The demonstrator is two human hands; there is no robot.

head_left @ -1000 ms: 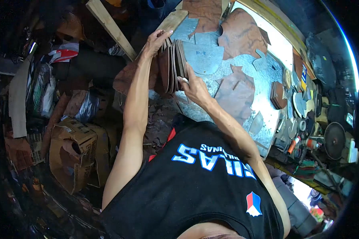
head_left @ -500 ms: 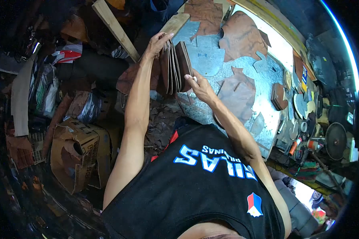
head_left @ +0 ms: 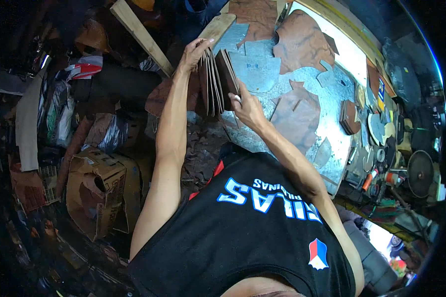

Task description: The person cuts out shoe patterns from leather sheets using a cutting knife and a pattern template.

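Note:
A bundle of brown leather pieces with pale edges stands fanned out over the near left part of the worktable. My left hand grips its top end, fingers bent over the edges. On the right side, my right hand is closed round a tighter group of brown leather pieces, with a ring-like band showing on one finger. A narrow gap separates the two groups lower down. Most of the right fingers are hidden behind the leather. Beside the hands lies a grey pattern sheet with handwriting.
Cut brown leather and a lighter piece lie on the metal tabletop. To the right are a stacked leather pile, tape rolls and tools. A wooden plank and a torn cardboard box stand left.
My right hand has shifted slightly, its fingers now reaching higher along the right-hand leather group. My left hand keeps its hold, and the bundle stays in nearly the same place.

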